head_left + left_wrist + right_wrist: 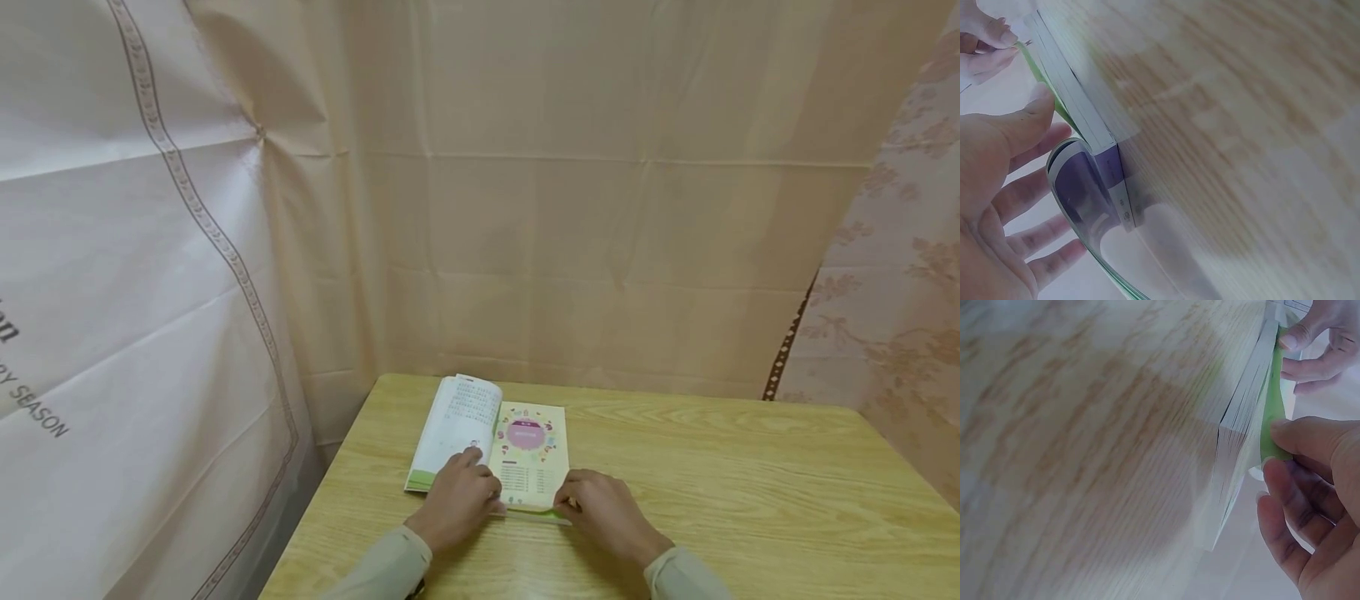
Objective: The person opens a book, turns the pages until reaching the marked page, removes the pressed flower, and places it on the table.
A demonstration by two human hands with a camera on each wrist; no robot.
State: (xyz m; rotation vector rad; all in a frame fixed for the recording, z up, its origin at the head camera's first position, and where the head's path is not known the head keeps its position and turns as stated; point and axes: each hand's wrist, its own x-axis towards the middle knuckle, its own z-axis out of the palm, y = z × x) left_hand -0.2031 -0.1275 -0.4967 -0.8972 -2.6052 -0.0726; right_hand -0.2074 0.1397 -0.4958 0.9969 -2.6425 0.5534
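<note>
An open book (555,433) lies on the wooden table, its left pages (457,417) curving up from the spine. On the right is a pale yellow page with a pink round design and rows of small print. My left hand (462,497) rests over the lower left page and spine, fingers spread in the left wrist view. Its thumb (1038,109) touches the book's bottom edge. With thumb and forefinger, my right hand (606,507) pinches the lower right corner of a page (1271,419) with a green edge, lifted slightly from the pages beneath.
The wooden table (720,467) extends to the right of the book. Behind it hangs a beige cloth (570,208). A white printed cloth (150,333) hangs at the left, and a floral one (892,333) at the right.
</note>
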